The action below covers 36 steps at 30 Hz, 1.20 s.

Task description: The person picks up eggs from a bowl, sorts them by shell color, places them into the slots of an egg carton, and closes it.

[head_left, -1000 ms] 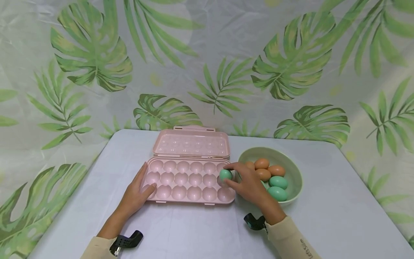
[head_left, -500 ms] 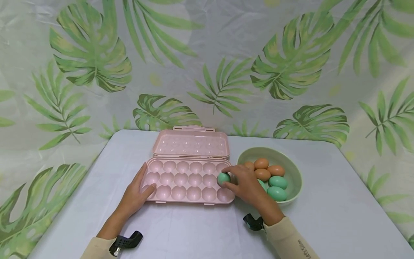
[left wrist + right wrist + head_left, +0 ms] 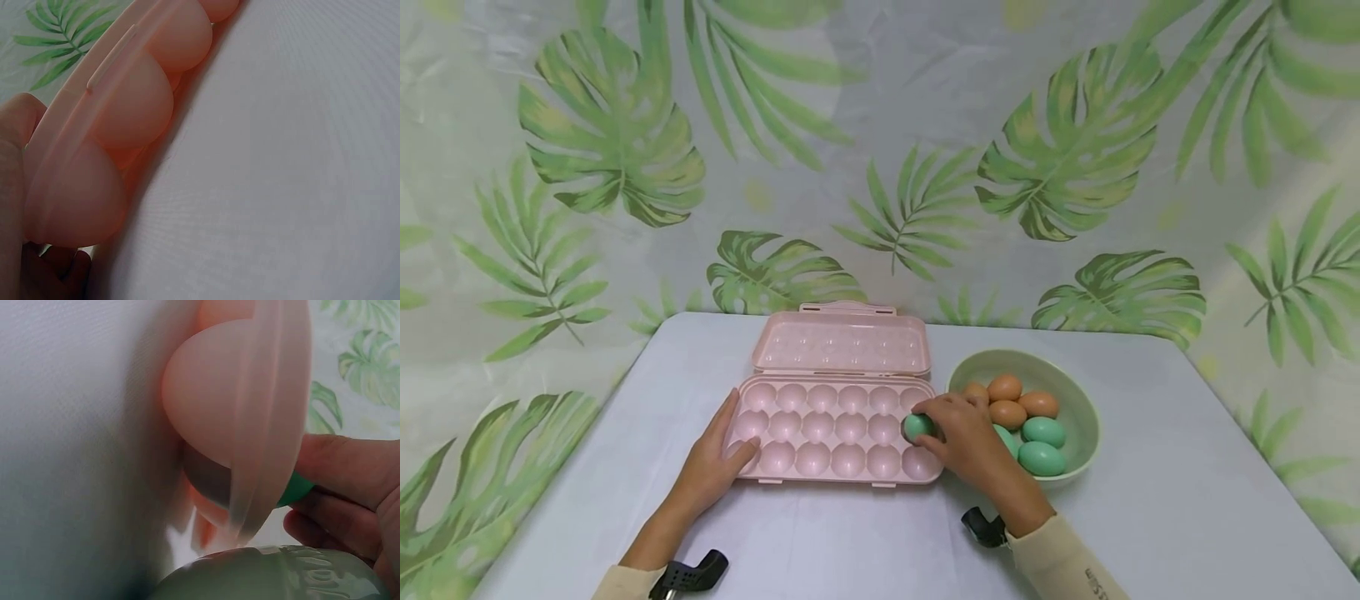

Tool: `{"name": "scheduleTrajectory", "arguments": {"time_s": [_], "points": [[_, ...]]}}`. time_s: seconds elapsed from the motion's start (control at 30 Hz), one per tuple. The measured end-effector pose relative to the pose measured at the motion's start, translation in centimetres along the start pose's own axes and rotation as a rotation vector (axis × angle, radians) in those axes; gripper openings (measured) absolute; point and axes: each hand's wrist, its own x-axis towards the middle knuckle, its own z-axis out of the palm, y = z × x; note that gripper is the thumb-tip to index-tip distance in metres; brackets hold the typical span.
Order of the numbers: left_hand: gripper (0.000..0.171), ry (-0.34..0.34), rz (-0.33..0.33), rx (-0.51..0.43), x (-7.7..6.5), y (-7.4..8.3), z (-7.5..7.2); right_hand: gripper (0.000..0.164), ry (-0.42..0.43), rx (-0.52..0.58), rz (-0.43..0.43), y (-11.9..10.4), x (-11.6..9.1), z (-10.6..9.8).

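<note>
A pink plastic egg box [image 3: 832, 449] lies on the table with its lid [image 3: 842, 343] folded back, showing rows of round cups. My left hand [image 3: 711, 454] grips its left end, thumb over the rim; the left wrist view shows fingers [image 3: 59, 269] below the edge. At the box's right end my right hand [image 3: 962, 437] pinches a green egg [image 3: 917, 427] in the last cup of the middle row. From the right wrist the egg [image 3: 296, 490] shows above the rim, and a dark shape shows through the cup below.
Right of the box stands a pale green bowl [image 3: 1078, 446] holding brown eggs [image 3: 1039, 404] and green eggs [image 3: 1042, 458]. My right forearm reaches across its near left side. White cloth covers the table [image 3: 850, 542]; a leaf-print sheet [image 3: 910, 100] hangs behind.
My right hand has brought the green egg slightly left and down into the cup, where it sits lower. The left hand keeps its hold. The head view has tilted a little.
</note>
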Motion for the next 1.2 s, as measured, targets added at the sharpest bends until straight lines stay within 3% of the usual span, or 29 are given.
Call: {"name": "scheduleTrajectory", "arguments": {"time_s": [0.4,0.73,1.2], "points": [[0.083,0.003,0.0,0.003,-0.07,-0.08,0.0,0.035,-0.001,-0.124,-0.032,-0.05,0.1,0.17],[0.082,0.005,0.013,-0.011,-0.01,-0.09,-0.03,0.035,-0.023,-0.053,-0.013,-0.11,0.13,-0.2],[0.081,0.006,0.019,-0.001,0.01,-0.11,-0.05,0.036,-0.011,0.037,-0.05,0.32,0.11,-0.44]]}}
